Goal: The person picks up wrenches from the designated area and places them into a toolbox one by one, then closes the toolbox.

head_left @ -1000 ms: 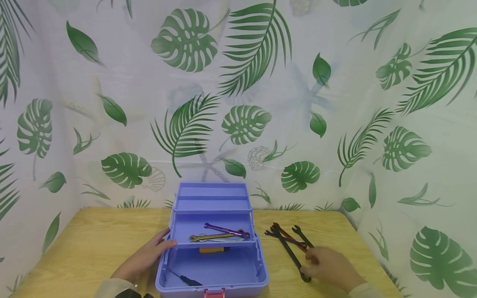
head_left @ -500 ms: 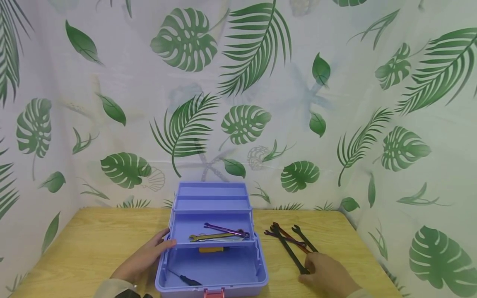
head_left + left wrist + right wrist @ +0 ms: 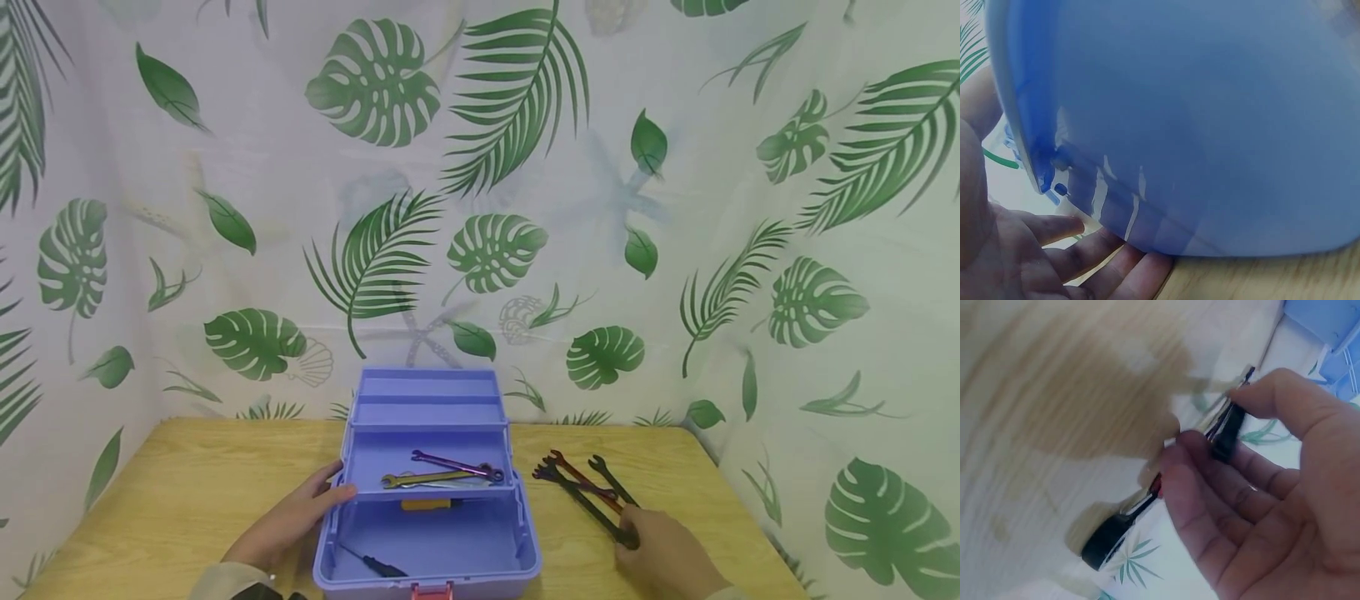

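A blue-violet toolbox (image 3: 480, 577) stands open in the head view. My left hand (image 3: 300, 510) holds its left side, thumb over the raised tray's corner; in the left wrist view the fingertips touch the outer wall (image 3: 1210, 156). To the right, my right hand (image 3: 663, 546) pinches the near end of a long black combination wrench (image 3: 592, 504) between thumb and fingers. In the right wrist view that black end (image 3: 1229, 434) sits between thumb and fingers. A red wrench (image 3: 573, 471) crosses close beside it, and a shorter black wrench (image 3: 615, 479) lies to its right.
The tray holds a purple wrench (image 3: 450, 461) and a gold wrench (image 3: 408, 480). Below, inside the box, lie a black-handled screwdriver (image 3: 382, 567) and a yellow-handled tool (image 3: 425, 504). A wooden table (image 3: 225, 467) meets a leaf-patterned sheet (image 3: 525, 125) behind.
My right hand has closed on the long black wrench's near end and moved slightly; the wrench has turned a little, its near end to the right. The left hand and toolbox stay put.
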Available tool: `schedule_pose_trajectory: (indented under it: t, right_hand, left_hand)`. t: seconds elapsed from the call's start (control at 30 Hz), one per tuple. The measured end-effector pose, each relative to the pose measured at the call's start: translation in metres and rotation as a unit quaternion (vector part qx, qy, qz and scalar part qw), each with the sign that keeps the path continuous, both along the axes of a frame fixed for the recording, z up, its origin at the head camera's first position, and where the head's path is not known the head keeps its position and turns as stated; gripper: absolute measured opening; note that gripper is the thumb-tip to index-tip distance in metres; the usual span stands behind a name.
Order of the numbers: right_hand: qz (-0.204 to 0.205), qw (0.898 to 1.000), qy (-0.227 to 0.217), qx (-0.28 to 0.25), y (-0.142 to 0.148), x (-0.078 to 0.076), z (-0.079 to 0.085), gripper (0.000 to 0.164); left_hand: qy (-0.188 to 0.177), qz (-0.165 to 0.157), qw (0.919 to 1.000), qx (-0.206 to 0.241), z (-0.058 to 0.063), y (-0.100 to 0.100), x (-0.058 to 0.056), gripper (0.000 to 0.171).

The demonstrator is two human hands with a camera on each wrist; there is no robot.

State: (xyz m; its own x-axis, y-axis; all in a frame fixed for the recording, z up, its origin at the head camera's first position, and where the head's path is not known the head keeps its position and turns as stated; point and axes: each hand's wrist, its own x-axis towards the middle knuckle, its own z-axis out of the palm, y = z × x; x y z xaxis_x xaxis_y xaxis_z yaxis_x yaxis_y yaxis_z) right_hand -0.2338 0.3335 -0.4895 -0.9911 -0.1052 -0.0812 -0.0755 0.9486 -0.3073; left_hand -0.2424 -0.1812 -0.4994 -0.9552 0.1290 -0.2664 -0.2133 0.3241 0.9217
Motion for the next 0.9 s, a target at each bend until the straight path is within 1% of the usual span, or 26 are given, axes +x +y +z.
schedule_pose_trajectory:
  t: [0.1, 0.17, 0.3, 0.4, 0.47, 0.53, 0.63, 0.77, 0.87, 0.9]
  right_hand:
    - [-0.003, 1.000, 0.011, -0.009, 0.003, -0.003, 0.000, 0.016]
    - [0.004, 1.000, 0.028, -0.013, 0.005, -0.004, 0.001, 0.014]
    - [0.028, 0.994, 0.099, -0.019, 0.008, -0.003, 0.003, 0.015]
    - [0.045, 0.987, 0.153, -0.014, 0.009, -0.003, 0.004, 0.012]
    - [0.052, 0.982, 0.180, -0.006, 0.010, -0.004, 0.004, 0.009]
    - [0.056, 0.977, 0.207, -0.003, 0.011, -0.005, 0.004, 0.011]
    - [0.061, 0.969, 0.239, -0.011, 0.012, -0.006, 0.003, 0.015]
    - [0.073, 0.961, 0.268, -0.018, 0.016, -0.008, 0.001, 0.016]
    - [0.094, 0.950, 0.297, -0.010, 0.017, -0.009, 0.000, 0.018]
    - [0.105, 0.945, 0.311, -0.008, 0.017, -0.009, 0.001, 0.019]
  left_hand:
    - [0.001, 0.002, 1.0000, 0.001, 0.001, 0.001, 0.001, 0.096]
    - [0.004, 0.003, 1.0000, 0.005, 0.001, 0.001, 0.002, 0.095]
    - [0.010, 0.002, 0.9999, 0.012, 0.001, 0.002, 0.003, 0.093]
    - [0.010, 0.004, 0.9999, 0.011, 0.002, 0.001, 0.003, 0.094]
    - [0.008, 0.005, 0.9999, 0.009, 0.001, 0.001, 0.003, 0.094]
    - [0.006, 0.006, 0.9999, 0.008, 0.001, 0.001, 0.002, 0.095]
    - [0.003, 0.007, 0.9999, 0.008, 0.000, 0.000, 0.002, 0.095]
    - [0.000, 0.008, 0.9999, 0.007, 0.000, 0.000, 0.002, 0.096]
    - [-0.003, 0.010, 0.9999, 0.005, 0.001, 0.000, 0.002, 0.096]
    - [-0.003, 0.010, 0.9999, 0.006, 0.001, 0.000, 0.002, 0.096]
